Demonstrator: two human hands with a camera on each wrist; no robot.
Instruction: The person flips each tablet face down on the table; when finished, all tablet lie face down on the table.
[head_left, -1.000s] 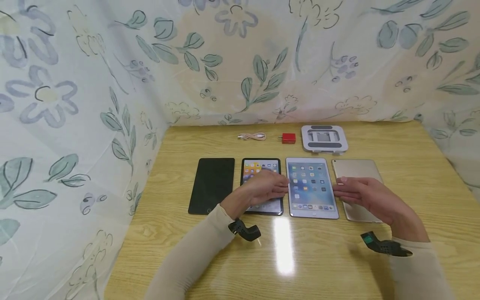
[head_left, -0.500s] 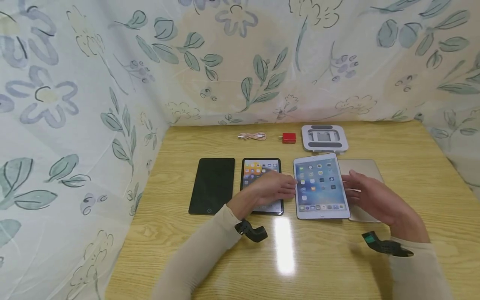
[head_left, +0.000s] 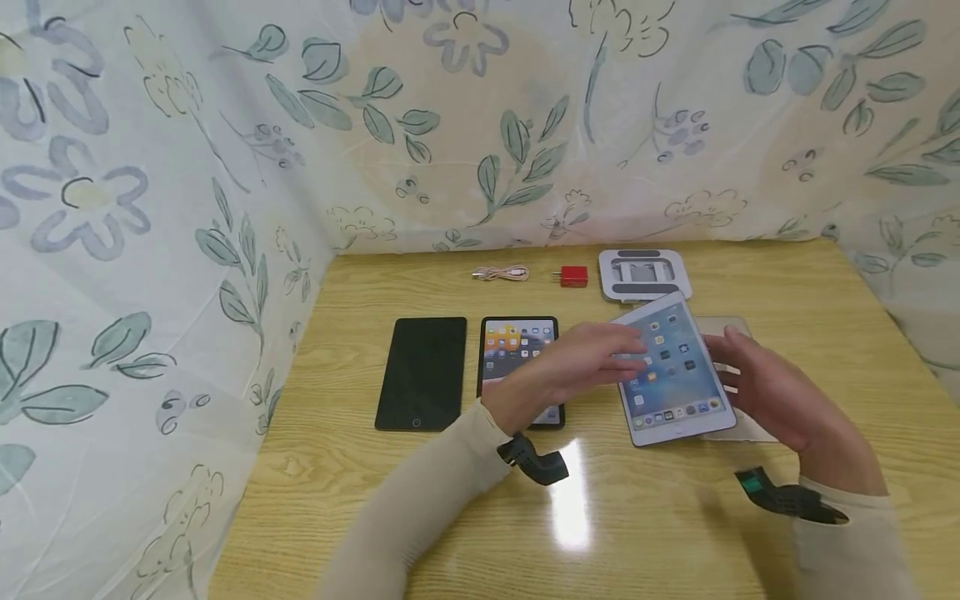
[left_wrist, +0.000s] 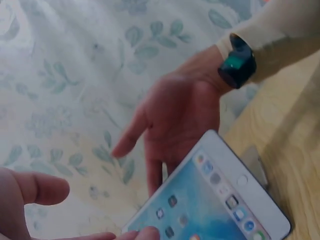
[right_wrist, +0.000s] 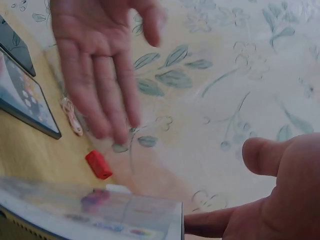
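A white-framed tablet [head_left: 678, 375], its screen lit with app icons, is tilted and turned above part of a gold tablet [head_left: 753, 429], which lies back side up. My right hand [head_left: 776, 396] touches the white tablet's right edge. In the right wrist view its fingers go behind that edge while the thumb stands apart. Reaching over the screen's left side is my left hand [head_left: 581, 358], fingers straight. Whether they touch the glass I cannot tell. In the right wrist view, this left hand [right_wrist: 100, 65] shows its palm with fingers extended, gripping nothing.
Left of the white tablet lie a lit black-framed tablet [head_left: 517, 333], partly under my left forearm, and a dark tablet [head_left: 422, 375]. Behind them are a bundled cable [head_left: 501, 273], a red charger plug [head_left: 574, 277] and a grey-white folded stand [head_left: 645, 289]. A floral cloth [head_left: 450, 183] backs the table.
The white tablet has lifted at one side, shifted right and turned, now partly covering the gold tablet. My left hand has followed rightward and now reaches over the screen; the right hand moved slightly right.
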